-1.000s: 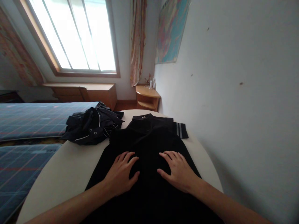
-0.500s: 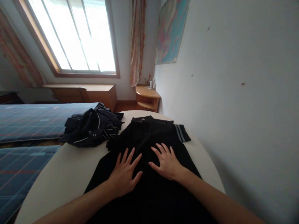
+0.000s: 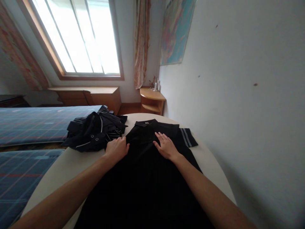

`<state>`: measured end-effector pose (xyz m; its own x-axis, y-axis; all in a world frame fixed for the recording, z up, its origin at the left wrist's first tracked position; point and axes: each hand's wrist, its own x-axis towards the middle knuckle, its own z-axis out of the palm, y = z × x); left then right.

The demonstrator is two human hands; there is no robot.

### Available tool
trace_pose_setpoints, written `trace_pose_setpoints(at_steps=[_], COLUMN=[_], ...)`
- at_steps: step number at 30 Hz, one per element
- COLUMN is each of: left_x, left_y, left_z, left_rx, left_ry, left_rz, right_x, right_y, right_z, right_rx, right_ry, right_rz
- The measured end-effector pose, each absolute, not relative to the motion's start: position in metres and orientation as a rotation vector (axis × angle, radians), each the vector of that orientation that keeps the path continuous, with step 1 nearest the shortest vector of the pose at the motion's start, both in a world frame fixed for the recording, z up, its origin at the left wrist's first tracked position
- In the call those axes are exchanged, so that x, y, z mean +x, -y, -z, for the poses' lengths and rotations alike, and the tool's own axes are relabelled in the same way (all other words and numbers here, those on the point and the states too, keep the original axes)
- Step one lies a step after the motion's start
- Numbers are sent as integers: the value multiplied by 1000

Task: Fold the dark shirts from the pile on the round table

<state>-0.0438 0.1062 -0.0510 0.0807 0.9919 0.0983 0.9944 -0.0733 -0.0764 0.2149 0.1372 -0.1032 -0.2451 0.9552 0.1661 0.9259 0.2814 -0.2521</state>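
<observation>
A black collared short-sleeved shirt (image 3: pixel 145 178) lies spread on a round pale table (image 3: pixel 51 183), its collar at the far side. Two grey stripes cross its right-hand sleeve (image 3: pixel 188 137). At the left sleeve, my left hand (image 3: pixel 117 149) is closed with curled fingers on the cloth and hides most of that sleeve. My right hand (image 3: pixel 166 147) rests flat on the upper chest, fingers stretched out, holding nothing.
A heap of dark clothes (image 3: pixel 91 132) with white piping sits on the table's left part. Beyond the table edge are blue plaid mattresses (image 3: pixel 30 127). A white wall (image 3: pixel 238 127) rises close on the right. A wooden corner shelf (image 3: pixel 152 94) stands behind.
Both hands have slid away from me over the shirt. My left hand has moved to the left sleeve and closed there; my right hand now lies higher on the chest.
</observation>
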Motion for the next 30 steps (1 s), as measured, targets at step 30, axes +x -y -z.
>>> trace_pose_setpoints(at_steps=[30], left_x=[34], left_y=[-146], left_z=[118], left_rx=[-2325], left_ry=[1764], left_rz=[649], right_x=[195], right_y=[-184], right_z=[104], right_rx=[-1470], right_ry=[2066], right_rz=[141])
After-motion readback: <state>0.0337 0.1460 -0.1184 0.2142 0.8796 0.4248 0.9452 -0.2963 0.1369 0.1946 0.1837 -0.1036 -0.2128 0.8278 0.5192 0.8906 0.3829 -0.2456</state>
